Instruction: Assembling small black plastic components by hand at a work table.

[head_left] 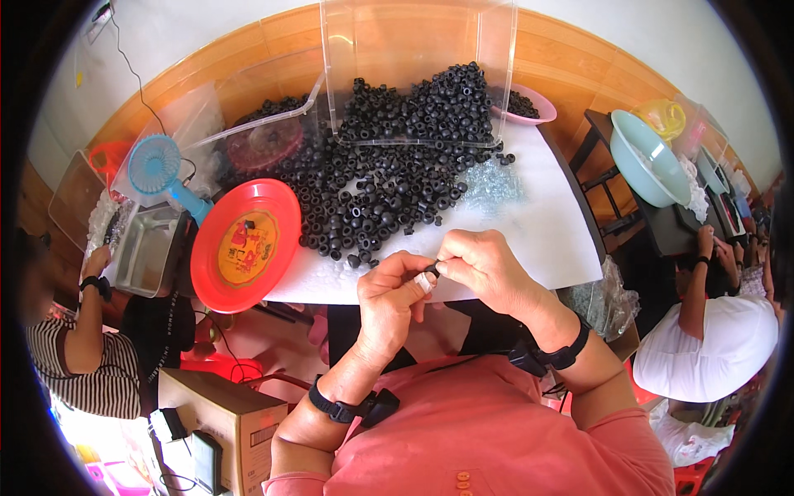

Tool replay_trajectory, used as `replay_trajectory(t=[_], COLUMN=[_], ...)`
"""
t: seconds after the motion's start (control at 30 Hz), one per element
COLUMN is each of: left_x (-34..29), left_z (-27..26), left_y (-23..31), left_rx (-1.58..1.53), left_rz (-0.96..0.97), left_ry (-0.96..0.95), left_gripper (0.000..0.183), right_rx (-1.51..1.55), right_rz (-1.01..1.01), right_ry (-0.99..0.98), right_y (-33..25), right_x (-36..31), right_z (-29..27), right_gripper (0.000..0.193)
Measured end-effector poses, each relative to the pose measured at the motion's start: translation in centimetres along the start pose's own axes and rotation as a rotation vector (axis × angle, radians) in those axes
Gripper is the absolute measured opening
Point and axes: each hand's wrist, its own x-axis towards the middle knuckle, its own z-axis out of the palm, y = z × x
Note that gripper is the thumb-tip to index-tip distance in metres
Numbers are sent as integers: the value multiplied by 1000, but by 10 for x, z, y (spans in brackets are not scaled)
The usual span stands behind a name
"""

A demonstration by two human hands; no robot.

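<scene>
Two hands, left (386,298) and right (486,263) — both curled inward — pinching one small black piece (432,269) between them

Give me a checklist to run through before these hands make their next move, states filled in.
1. Grip on the small black part: ok, pinched between left hand and right hand.
2. Held part's fine detail: cannot tell, fingers cover much of it.
3. Loose black parts nearby: ok, piled beyond the hands.
4. Small clear pieces contained: not ok, loose on the white tabletop.
5. Red plate nearby: ok, left of the pile.
</scene>
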Motion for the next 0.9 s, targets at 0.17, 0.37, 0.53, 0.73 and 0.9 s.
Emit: replay_trajectory(t=[0.17,0.37,0.53,0.73,0.9], left_x=[2,3,1,1,3], left_z=[-4,-4,-2,-3,4], left_y=[-3,-3,-1,1,-1], left_rx=[29,7,-27,-39,-81], left_rz=[4,15,-1,-32,21], left_ry=[-1,14,9,44,92], left_gripper=[11,9,8,9,9], right_rx=[160,-139,-349,-454,-436], right_rz=[159,-136,-270,-323,-281], right_ry=[-83,216,204,214,228], right_y=[-5,-11,-12,-13,-18], right_x=[2,-8,-8,-4,-9], right_z=[-3,18,21,25,31], right_gripper=[12,12,15,21,25])
